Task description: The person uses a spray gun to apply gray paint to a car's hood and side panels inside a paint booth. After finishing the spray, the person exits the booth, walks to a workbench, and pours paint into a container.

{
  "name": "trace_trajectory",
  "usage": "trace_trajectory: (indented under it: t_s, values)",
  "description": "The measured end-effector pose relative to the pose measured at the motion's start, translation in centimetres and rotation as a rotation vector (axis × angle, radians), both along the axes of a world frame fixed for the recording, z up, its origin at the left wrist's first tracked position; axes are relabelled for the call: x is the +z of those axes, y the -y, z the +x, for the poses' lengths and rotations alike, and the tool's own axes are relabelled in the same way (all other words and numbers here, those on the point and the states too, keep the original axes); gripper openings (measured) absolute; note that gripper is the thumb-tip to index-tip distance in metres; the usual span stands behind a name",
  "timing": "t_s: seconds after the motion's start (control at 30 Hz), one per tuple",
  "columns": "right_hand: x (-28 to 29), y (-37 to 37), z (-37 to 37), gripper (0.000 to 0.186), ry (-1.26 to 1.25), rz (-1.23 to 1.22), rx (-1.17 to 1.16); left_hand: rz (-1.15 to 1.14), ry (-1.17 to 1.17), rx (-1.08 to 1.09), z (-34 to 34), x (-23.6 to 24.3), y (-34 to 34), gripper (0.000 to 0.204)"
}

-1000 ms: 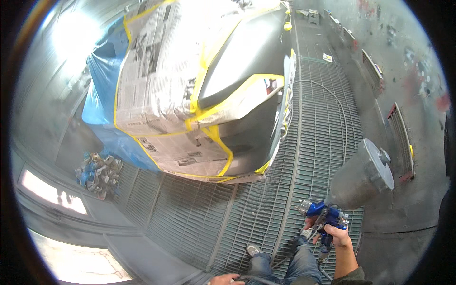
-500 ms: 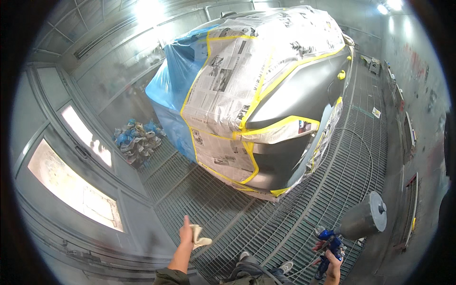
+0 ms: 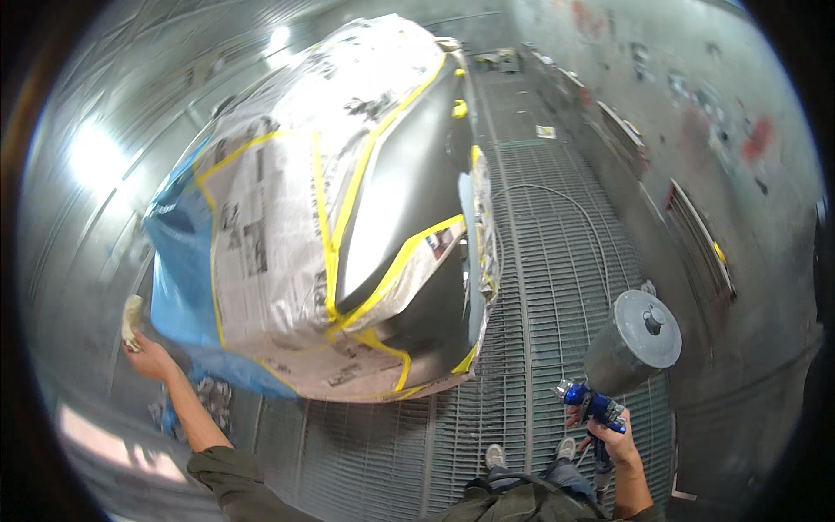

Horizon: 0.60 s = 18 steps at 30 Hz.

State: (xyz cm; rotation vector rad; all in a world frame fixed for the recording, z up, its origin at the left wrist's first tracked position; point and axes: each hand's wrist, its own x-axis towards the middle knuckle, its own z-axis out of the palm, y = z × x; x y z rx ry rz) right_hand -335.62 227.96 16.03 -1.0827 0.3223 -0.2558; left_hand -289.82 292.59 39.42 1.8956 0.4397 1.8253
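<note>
My right hand point(image 3: 616, 435) is wrapped round the handle of a blue spray gun point(image 3: 593, 407), which carries a large grey paint cup point(image 3: 637, 342) on top. Its nozzle points left. My left hand point(image 3: 150, 355), stretched out to the left, grips a cream-coloured cloth point(image 3: 131, 320) that sticks up from the fingers. In front of me stands a car point(image 3: 391, 204), masked with newspaper point(image 3: 261, 235), yellow tape point(image 3: 383, 126) and blue plastic sheeting point(image 3: 184, 278). Bare dark grey body panels show between the taped edges.
A slatted metal floor grating point(image 3: 557, 261) runs along the car's right side. A thin hose point(image 3: 600, 230) curves across it. The stained booth wall point(image 3: 696, 113) rises at right. Crumpled masking waste point(image 3: 209, 400) lies low at left, partly behind my arm.
My view has turned right, so the car sits further left. My left arm has swung out and up to the left with the cloth. The spray gun stays in my right hand.
</note>
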Motion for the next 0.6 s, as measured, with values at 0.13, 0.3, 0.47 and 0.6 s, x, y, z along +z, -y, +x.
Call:
trace_trajectory:
  t_s: [0.13,0.3,0.47,0.6]
  values:
    - [1.1,-2.4,0.0,0.043,0.008,-0.018,-0.049,0.422,-0.326,-0.406,11.8,2.8,2.5,0.061]
    - [1.5,-2.9,-1.0,0.037,0.001,-0.063,-0.146,0.341,-0.742,-0.426,15.6,0.5,6.6,0.066]
    - [1.3,-1.1,-1.8,0.032,-0.031,-0.127,-0.358,0.508,-0.290,-0.566,5.7,2.3,14.2,0.051]
    - [-0.6,4.0,-3.3,0.040,-0.024,-0.211,-0.663,0.602,-0.555,-1.157,-11.8,-5.5,30.6,0.019]
